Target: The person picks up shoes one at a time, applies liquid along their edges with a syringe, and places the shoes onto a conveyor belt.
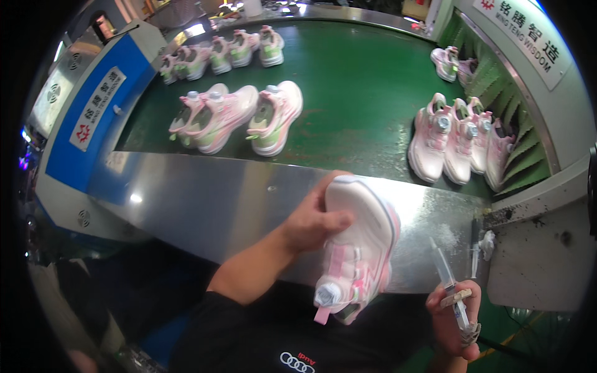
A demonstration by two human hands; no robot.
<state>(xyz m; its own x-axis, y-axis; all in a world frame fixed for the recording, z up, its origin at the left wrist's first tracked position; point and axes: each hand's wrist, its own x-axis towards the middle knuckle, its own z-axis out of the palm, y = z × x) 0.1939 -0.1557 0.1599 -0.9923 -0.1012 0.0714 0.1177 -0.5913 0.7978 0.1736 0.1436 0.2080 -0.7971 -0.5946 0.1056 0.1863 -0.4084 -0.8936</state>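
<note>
Head view: left hand [311,221] grips pink shoe [357,248] sole-up; right hand [457,323] pinches syringe [451,283] just beside.

The left hand [311,221] holds a shoe [357,245] sole-up over the near metal edge plate [205,199] of the conveyor belt [354,93]. The right hand [457,323], below and right of the shoe, holds a syringe [449,283] pointing up toward the plate. Behind the plate, three shoes [236,118] lie at the belt's left side, a group of four [460,140] stands at its right edge, a row [221,53] sits at the far left corner, and a pair [453,64] at the far right edge. A machine cabinet [87,118] stands left of the belt.
</note>
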